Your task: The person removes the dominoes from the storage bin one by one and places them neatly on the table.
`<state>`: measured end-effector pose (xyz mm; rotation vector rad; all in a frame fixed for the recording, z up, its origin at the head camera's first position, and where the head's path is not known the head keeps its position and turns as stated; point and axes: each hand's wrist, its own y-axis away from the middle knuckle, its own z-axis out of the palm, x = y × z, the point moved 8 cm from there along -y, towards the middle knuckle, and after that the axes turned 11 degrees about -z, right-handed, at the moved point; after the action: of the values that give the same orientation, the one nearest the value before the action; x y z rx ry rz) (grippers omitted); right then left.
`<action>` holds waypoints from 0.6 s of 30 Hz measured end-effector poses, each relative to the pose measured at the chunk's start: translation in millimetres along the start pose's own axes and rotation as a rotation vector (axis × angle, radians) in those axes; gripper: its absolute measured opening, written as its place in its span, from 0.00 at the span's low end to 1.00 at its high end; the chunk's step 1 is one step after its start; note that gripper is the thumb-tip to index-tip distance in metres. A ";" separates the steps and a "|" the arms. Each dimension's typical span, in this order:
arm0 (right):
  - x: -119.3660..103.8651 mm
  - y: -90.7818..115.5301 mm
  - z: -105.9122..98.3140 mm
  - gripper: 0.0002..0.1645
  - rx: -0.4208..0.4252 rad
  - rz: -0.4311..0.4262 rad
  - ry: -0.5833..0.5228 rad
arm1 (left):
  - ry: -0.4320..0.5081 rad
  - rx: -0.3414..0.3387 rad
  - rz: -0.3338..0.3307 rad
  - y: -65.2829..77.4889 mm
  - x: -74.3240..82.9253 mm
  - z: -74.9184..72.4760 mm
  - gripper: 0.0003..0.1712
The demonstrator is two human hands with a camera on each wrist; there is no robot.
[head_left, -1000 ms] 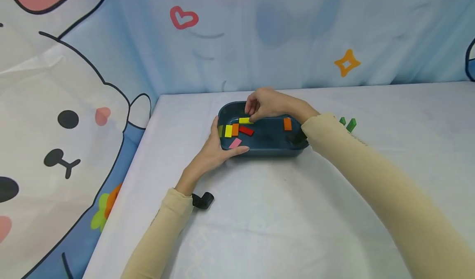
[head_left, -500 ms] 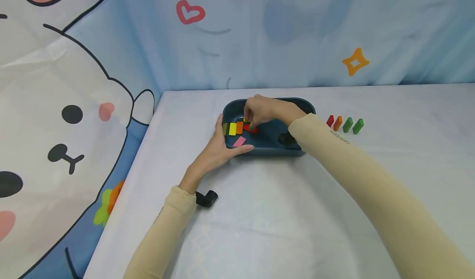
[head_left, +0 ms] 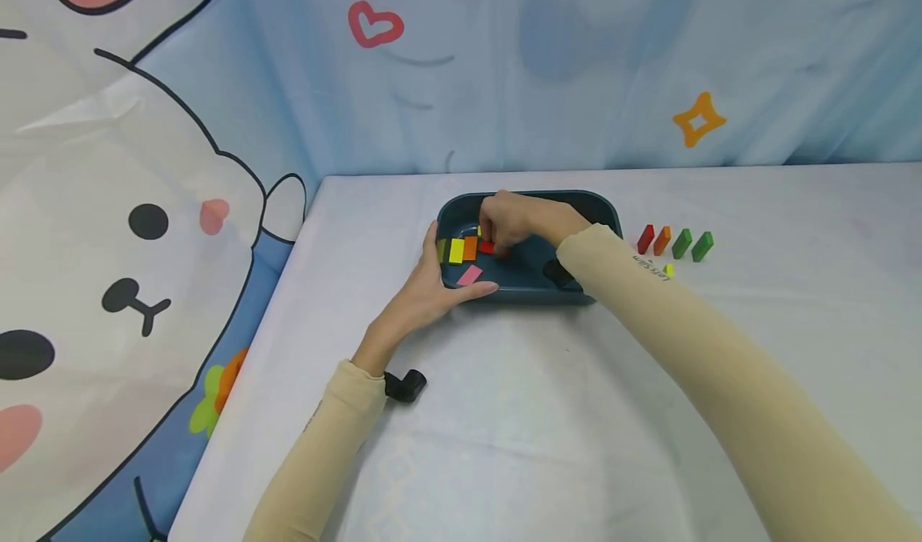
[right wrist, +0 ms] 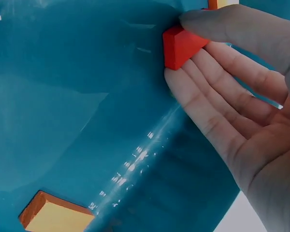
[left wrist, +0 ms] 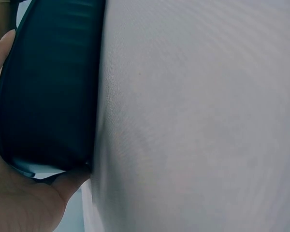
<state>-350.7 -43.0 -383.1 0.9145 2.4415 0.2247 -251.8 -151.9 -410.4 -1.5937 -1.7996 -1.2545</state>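
In the head view my left hand [head_left: 421, 295] grips the left end of a dark teal tray [head_left: 540, 295], thumb along the front rim and fingers on the left side. My right hand [head_left: 522, 215] reaches down inside the tray. The right wrist view shows it pinching a red block [right wrist: 179, 47] between thumb and fingertips. Close by, toward the tray's left end, lie a yellow block [head_left: 457, 251], an orange block [head_left: 470, 249] and a pink block [head_left: 470, 275]. Another yellow block behind the right hand is mostly hidden.
Right of the tray stand a red block [head_left: 645, 239], an orange block [head_left: 662, 241] and two green blocks [head_left: 681, 243], with a small yellow piece [head_left: 669, 270] partly behind the sleeve. An orange-edged block [right wrist: 60, 216] lies in the tray. A patterned curtain [head_left: 576, 70] hangs behind the table.
My right hand has moved from the yellow block at the far side of the tray down to the red block and now pinches it. The left hand keeps its hold; the head view has shifted slightly.
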 end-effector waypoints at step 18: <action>-1.8 -0.7 5.2 0.18 -0.033 -0.003 0.033 | -0.003 -0.002 -0.009 -2.0 -1.4 0.6 0.77</action>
<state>-347.2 -44.9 -387.0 0.8992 2.4620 0.2803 -253.2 -152.0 -412.5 -1.5903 -1.8101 -1.2593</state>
